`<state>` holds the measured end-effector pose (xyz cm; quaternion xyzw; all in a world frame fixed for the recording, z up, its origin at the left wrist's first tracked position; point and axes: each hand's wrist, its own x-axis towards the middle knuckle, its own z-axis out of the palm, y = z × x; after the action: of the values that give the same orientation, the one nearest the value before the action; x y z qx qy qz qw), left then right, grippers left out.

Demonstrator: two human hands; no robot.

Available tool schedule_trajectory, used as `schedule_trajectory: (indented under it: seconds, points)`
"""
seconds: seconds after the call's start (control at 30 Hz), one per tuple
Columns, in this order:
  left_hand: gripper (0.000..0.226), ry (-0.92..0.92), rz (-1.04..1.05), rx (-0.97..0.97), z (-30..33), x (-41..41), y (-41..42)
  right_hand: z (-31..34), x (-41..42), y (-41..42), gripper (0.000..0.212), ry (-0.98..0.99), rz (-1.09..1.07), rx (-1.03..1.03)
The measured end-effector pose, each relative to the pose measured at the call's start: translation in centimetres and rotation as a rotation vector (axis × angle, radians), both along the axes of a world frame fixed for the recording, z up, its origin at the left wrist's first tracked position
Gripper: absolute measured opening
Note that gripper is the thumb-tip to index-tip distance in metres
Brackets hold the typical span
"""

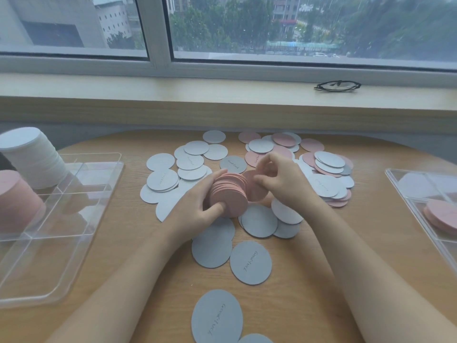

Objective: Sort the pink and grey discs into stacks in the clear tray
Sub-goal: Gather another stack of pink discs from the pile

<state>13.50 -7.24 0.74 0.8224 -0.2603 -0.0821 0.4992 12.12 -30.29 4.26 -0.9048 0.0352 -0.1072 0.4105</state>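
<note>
Pink disc going onto the hand-held stack

Left hand (197,206) has its grip curled round a pink stack (228,194) held on edge above the desk (123,256), while the right hand (279,179) pinches one pink disc (257,186) against the stack's far face. Best to square the edges before letting go — a loose fan could spill on the way to the clear tray (61,219) at left, where tall pink and pale stacks already stand. Grey discs (249,262) lie scattered — untouched for now.

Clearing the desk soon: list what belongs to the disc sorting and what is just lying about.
Job: pink stack in left hand; pink disc pinched by right hand; loose discs; left tray; right tray.
Lying about: glasses on sill.
</note>
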Motion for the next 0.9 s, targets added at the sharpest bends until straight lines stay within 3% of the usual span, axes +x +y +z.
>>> schedule_trajectory:
  seconds: [0.13,0.27,0.5,0.57,0.73,0.9]
  points:
    - [0.076,-0.033,0.005,0.031,-0.1,0.1,-0.2,1.0,-0.6,1.4,0.011,-0.104,0.123,0.235]
    - [0.079,-0.11,0.036,0.1,0.0,0.0,-0.5,0.2,-0.9,2.4,0.016,-0.068,0.178,0.281]
    - [0.091,-0.151,0.031,0.192,-0.2,-0.2,-0.6,-1.7,-2.5,4.6,0.073,0.063,0.327,-0.087]
    - [0.095,-0.203,0.004,0.195,-0.2,-0.3,-0.6,-2.3,-2.6,4.8,0.081,0.074,0.346,-0.117]
    - [0.095,-0.254,-0.004,0.189,-0.8,-0.1,-0.6,-3.2,-2.3,4.5,0.076,0.002,0.347,-0.088]
    - [0.082,-0.219,-0.03,0.09,-0.3,-0.1,-0.3,-1.8,-1.3,3.0,0.046,-0.137,0.244,-0.051]
